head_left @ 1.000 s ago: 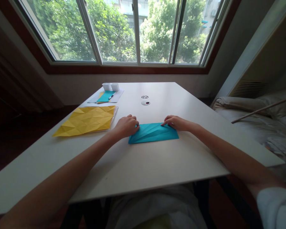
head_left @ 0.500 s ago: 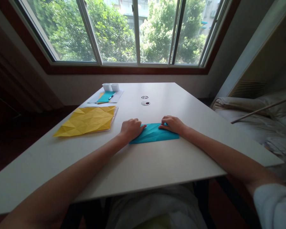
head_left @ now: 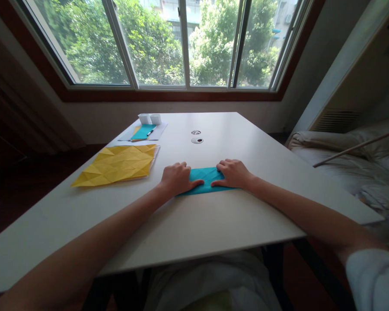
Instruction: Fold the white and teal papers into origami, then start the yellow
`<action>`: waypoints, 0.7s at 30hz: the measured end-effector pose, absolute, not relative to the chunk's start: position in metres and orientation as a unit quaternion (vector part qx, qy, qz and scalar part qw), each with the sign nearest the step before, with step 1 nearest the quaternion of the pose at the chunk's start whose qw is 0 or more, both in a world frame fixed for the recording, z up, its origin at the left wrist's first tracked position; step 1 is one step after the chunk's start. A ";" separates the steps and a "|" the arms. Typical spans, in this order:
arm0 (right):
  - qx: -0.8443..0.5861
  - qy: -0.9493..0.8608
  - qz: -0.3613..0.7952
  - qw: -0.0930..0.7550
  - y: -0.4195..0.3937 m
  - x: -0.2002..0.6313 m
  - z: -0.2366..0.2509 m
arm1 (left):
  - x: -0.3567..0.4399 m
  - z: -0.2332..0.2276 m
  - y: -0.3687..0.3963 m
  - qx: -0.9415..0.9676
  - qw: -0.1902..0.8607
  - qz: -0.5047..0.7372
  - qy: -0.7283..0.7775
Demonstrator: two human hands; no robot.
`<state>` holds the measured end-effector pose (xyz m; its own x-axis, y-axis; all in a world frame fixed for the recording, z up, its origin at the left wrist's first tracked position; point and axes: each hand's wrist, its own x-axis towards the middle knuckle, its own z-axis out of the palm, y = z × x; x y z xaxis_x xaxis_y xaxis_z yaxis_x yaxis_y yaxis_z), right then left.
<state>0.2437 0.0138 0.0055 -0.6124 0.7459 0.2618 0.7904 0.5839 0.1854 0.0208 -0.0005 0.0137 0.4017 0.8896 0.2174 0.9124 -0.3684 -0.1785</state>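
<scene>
A folded strip of blue paper, marked with crease lines, lies flat on the white table in front of me. My left hand grips its left end, fingers curled at the far side and thumb stretched inward across the surface. At the right end, my right hand holds the paper the same way, its thumb pointing toward the left one. The two thumb tips rest apart on the paper. Both outer ends of the strip are partly hidden beneath my hands.
To the left lies a creased yellow paper on a pale sheet. Farther back, two small white containers stand beside blue paper and a pen. Two round marks sit mid-table. The table's near edge runs before my body.
Both thumbs have moved from the strip's far edge down toward its near part. My right hand has turned flatter over the right end. The paper stays in about the same place.
</scene>
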 end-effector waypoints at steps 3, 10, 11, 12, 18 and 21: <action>-0.431 -0.888 -0.143 0.073 0.011 0.244 0.006 | 0.020 0.014 -0.004 -0.829 0.131 -0.035 -0.542; -0.443 -0.885 -0.132 0.059 0.008 0.241 0.009 | 0.021 0.018 -0.008 -0.837 0.121 -0.015 -0.534; -0.445 -0.884 -0.131 0.057 0.008 0.240 0.010 | 0.022 0.018 -0.008 -0.835 0.118 -0.011 -0.537; -0.448 -0.882 -0.132 0.056 0.007 0.239 0.010 | 0.023 0.019 -0.008 -0.834 0.116 -0.009 -0.539; -0.463 -0.878 -0.115 0.046 0.005 0.236 0.013 | 0.025 0.022 -0.008 -0.833 0.106 0.006 -0.544; -0.460 -0.882 -0.097 0.035 0.005 0.238 0.016 | 0.025 0.023 -0.008 -0.833 0.099 0.013 -0.545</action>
<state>0.2375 0.0051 0.0159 -0.5745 0.8045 0.1509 0.8180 0.5580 0.1398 0.0247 -0.0081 0.0229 0.4061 0.9097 0.0867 0.9047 -0.3868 -0.1785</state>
